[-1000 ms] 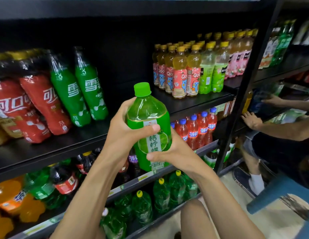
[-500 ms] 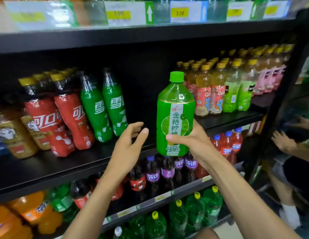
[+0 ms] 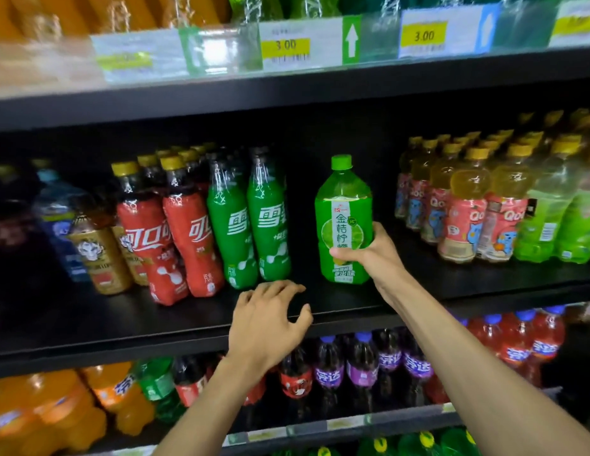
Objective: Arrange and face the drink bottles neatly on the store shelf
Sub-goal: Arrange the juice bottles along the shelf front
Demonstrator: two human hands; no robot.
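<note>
Right grip [image 3: 374, 255] holds green bottle [image 3: 343, 205] upright.

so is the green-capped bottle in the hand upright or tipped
Upright: the green-capped bottle has its cap straight above its base, right hand gripping it.

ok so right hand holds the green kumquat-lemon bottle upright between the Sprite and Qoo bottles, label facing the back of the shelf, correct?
No. The head view shows the label facing front, toward the camera. The rest is right: the right hand grips the green kumquat-lemon bottle upright between the Sprite bottles and the Qoo bottles.
</note>
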